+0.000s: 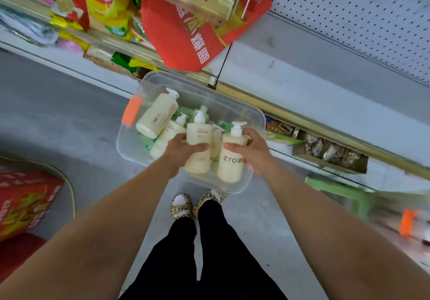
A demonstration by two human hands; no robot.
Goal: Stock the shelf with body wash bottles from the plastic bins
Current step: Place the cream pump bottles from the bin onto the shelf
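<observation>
A clear plastic bin (253, 115) holds cream pump bottles. The left hand (183, 148) grips one cream bottle (199, 146); the right hand (252, 150) grips a "ZYOME"-lettered cream bottle (231, 162).

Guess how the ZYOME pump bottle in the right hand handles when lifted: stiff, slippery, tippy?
Probably stiff: the ZYOME pump bottle shows no dent where the right hand grips it. Possibly slippery: its cream wall looks smooth, so a wrap-around hold suits it. Likely tippy once stood up: tall, narrow body with a pump head on top.
</observation>
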